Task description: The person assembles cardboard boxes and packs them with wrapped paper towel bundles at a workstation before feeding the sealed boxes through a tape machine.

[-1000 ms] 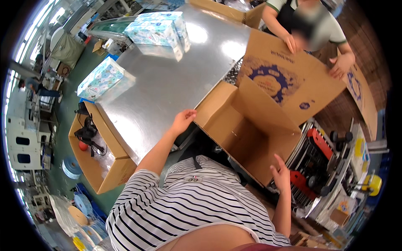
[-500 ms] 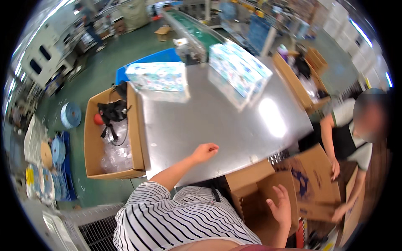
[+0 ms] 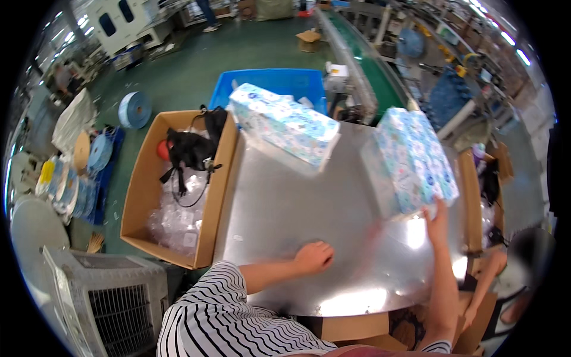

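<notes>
On the metal table (image 3: 285, 208) lie two long blocks with a blue-and-white floral print, which look like tissue packs bundled in rows. The left bundle (image 3: 282, 122) slants across the far left edge, its far end over a blue bin (image 3: 267, 77). At the table's far right stands the right bundle (image 3: 410, 160). My right hand (image 3: 438, 223) reaches to the near end of this bundle, fingers stretched out and touching its lower right corner. Loosely curled into a fist, my left hand (image 3: 314, 257) hovers over the near part of the table, with nothing visible in it.
A carton (image 3: 134, 208) with black straps and clear plastic stands along the table's left side. Another open carton (image 3: 471, 208) flanks the right side. A co-worker's arm (image 3: 485, 285) is beside cardboard (image 3: 354, 327) at the near right. Beyond runs a green conveyor (image 3: 369, 65).
My view has swung right and the table appears turned. My right hand has gone from above the open carton up to the right bundle. My left hand stays curled over the table.
</notes>
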`<state>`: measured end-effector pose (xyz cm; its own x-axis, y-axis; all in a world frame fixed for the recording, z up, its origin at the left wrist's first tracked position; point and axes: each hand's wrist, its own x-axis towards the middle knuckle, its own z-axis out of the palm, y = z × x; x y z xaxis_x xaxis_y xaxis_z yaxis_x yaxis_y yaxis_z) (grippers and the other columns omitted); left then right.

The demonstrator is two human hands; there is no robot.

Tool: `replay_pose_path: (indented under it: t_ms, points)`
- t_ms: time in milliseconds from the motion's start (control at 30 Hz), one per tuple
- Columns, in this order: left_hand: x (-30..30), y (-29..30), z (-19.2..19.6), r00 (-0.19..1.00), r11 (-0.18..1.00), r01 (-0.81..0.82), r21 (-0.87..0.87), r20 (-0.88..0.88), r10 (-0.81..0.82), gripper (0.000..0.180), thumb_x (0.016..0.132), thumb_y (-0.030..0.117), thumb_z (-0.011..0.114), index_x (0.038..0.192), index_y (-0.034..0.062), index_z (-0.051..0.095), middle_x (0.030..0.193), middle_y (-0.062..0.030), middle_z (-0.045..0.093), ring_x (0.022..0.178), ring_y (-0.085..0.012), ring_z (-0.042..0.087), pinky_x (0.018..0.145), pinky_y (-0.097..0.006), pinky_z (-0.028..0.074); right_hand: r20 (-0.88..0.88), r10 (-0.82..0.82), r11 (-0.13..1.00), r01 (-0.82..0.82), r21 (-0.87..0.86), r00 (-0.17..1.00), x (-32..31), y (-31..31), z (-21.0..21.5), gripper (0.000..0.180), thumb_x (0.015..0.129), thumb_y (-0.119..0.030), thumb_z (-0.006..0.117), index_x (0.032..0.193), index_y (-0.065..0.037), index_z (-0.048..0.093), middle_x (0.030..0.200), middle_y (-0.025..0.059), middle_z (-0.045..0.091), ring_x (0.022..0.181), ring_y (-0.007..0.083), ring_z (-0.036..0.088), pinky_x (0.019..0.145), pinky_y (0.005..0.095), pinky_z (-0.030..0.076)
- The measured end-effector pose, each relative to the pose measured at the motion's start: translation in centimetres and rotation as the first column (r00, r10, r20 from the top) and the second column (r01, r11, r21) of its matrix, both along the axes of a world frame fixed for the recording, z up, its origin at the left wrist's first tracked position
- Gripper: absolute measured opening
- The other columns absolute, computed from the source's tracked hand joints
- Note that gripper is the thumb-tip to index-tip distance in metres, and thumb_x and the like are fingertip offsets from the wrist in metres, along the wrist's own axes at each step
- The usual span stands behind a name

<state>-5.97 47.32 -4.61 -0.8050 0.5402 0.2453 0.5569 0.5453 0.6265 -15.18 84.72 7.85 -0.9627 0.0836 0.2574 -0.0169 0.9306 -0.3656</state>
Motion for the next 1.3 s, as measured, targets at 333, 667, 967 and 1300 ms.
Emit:
replay_pose_path:
  t_ms: [333,667,967,1300]
  points:
    - [0.1,0.2,0.1,1.0,1.0,0.0,0.021,0.003,0.0,0.012,0.08,0.017,0.06,0.081,0.008,0.052,0.078,-0.0071,0.053,0.075,-0.0238,0.055,0.065,-0.035,0.047,0.109,-0.42,0.86,0.357,0.364,0.901,-17.1,5.8,-1.4,0.09,0.076,-0.067,0.057,0.146,-0.019,0.026,0.138,0.0214,0.041,0.125,0.0388,0.042,0.103,0.0515,0.031]
    - [-0.3,0.2,0.8,0.998,0.999,0.024,-0.028,0.055,-0.022,0.014,0.08,0.019,0.061,0.084,0.0075,0.054,0.08,-0.0072,0.054,0.076,-0.0233,0.055,0.066,-0.035,0.048,0.231,-0.312,0.949,0.29,0.123,0.922,-8.7,1.9,-0.8,0.104,0.072,-0.06,0.067,0.148,-0.009,0.017,0.123,0.0296,0.05,0.11,0.0425,0.054,0.092,0.0446,0.045]
    - [-9.3,8.6,2.7,0.769,0.857,-0.27,0.438,0.634,-0.082,0.074,0.088,0.044,0.061,0.142,0.0046,0.031,0.134,-0.018,0.046,0.123,-0.0272,0.046,0.097,-0.032,0.041,0.306,-0.311,0.942,0.334,-0.024,0.9,6.7,-10.4,2.3,0.108,0.065,-0.05,0.078,0.144,-0.002,0.021,0.121,0.0261,0.051,0.106,0.0424,0.055,0.087,0.045,0.047]
    - [-10.7,5.5,9.9,0.224,0.861,-0.158,0.484,0.867,-0.446,0.099,0.08,0.056,0.062,0.149,0.0123,0.005,0.143,-0.0159,0.036,0.13,-0.0285,0.038,0.102,-0.046,0.035,0.446,-0.022,-0.011,0.445,-0.895,0.895,11.1,-8.6,-2.8,0.07,0.085,-0.028,0.066,0.138,0.004,0.031,0.128,0.0161,0.05,0.112,0.0252,0.053,0.094,0.0356,0.043]
